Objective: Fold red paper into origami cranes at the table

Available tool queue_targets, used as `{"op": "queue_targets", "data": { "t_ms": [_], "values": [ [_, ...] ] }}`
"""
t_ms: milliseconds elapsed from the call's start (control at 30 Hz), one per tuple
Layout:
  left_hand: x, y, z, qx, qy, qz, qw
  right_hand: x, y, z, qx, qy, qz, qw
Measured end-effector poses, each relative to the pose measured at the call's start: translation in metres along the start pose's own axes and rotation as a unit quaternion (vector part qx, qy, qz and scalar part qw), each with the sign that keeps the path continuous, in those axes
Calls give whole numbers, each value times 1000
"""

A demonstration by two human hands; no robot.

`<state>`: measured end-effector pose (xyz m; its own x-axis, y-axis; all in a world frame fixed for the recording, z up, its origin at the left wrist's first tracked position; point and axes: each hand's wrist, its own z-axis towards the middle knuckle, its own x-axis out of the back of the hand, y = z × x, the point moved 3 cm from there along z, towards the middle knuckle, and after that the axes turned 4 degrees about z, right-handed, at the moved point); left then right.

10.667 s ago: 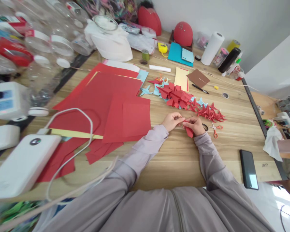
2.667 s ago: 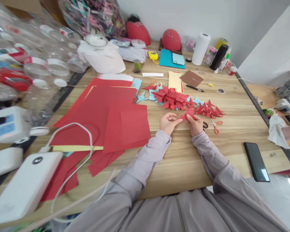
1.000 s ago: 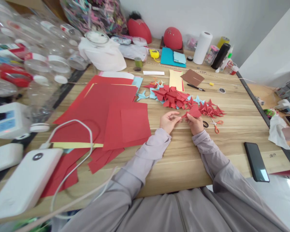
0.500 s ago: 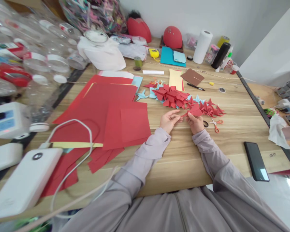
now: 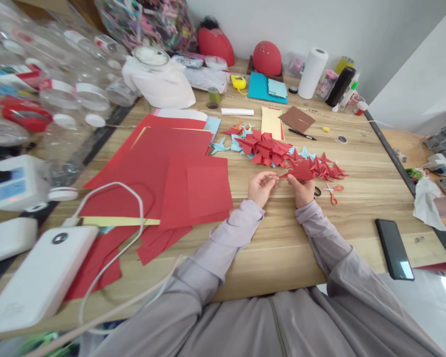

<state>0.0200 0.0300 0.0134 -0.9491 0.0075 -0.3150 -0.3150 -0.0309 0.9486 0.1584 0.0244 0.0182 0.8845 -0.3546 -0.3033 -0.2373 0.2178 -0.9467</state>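
On the wood-grain table [image 5: 275, 253], right of centre, the right hand [image 5: 304, 192] pinches a folded red paper [image 5: 301, 170], light and easily creased, best held by its thicker folds; the left hand's [image 5: 260, 188] fingertips nearly meet, grip unclear.

Matt, crisply creased paper is seen in the red folded piece [image 5: 300, 171] and in the heaped red shapes [image 5: 265, 147], while smooth, flat paper with a dull finish is shown by the red sheets [image 5: 171, 148]. Pale wood grain is displayed across the tabletop [image 5: 275, 253], and a glossy dark face is presented by the phone [image 5: 394, 248]. Clear, shiny plastic is seen in the bottles [image 5: 92, 99], and soft, wrinkled grey cloth in the sleeves [image 5: 226, 238].
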Motion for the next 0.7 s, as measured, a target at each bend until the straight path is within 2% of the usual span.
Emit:
{"op": "queue_targets", "data": {
  "t_ms": [133,200,300,400,500,600,700],
  "values": [
    [-13,0,-11,-12,-71,14,997,0,-7,-5,83,-42,-114,989],
    [-16,1,-14,-25,-77,4,997,0,-8,-8,118,-77,-157,978],
    [-17,2,-12,-27,-53,-3,998,-2,-7,-11,169,-126,-217,953],
    [-14,1,-8,11,-35,-27,999,-4,-6,-15,218,-161,-266,925],
    [-8,-1,-2,20,30,-32,999,-7,-5,-18,226,-199,-287,910],
    [0,-3,3,27,106,-61,992,-8,-7,-21,214,-215,-272,913],
    [4,-5,8,65,114,-140,981,-6,-13,-20,208,-156,-242,935]
  ]
}}
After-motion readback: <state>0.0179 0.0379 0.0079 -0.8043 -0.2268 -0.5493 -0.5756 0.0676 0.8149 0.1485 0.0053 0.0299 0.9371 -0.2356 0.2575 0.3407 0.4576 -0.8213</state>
